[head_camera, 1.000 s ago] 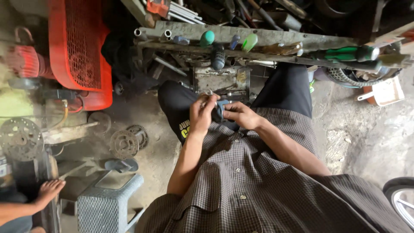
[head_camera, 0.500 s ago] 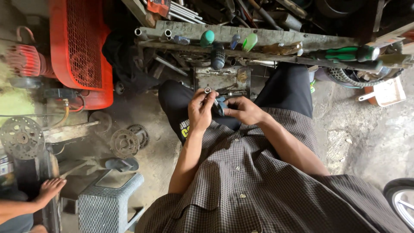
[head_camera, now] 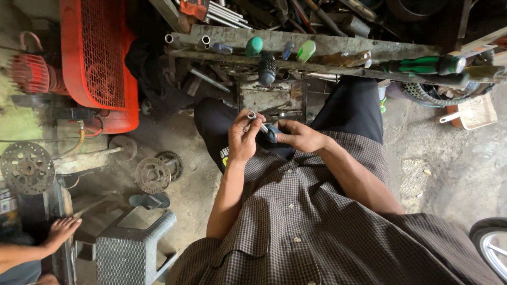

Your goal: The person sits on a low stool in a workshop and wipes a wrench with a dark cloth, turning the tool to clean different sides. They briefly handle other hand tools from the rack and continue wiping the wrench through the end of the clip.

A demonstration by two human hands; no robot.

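Note:
I look down past my checked shirt at both hands held together over my lap. My left hand [head_camera: 244, 138] pinches the metal shaft of a small socket driver [head_camera: 260, 125], whose silver socket end sticks out above my fingers. My right hand [head_camera: 298, 136] wraps the tool's dark blue handle from the right. The two hands touch around the tool. My knees in black trousers spread to either side below a cluttered tool rack [head_camera: 338, 50].
An orange compressor [head_camera: 97, 58] stands at the upper left. Sprockets [head_camera: 153, 174] and a larger one [head_camera: 26, 168] lie on the dirty floor, beside a grey plastic stool [head_camera: 129, 248]. Another person's bare foot [head_camera: 60, 232] shows lower left. A wheel [head_camera: 491, 248] sits lower right.
The hands have shifted slightly on the tool; the silver socket end now sticks out more clearly above my left fingers. Nothing else moved.

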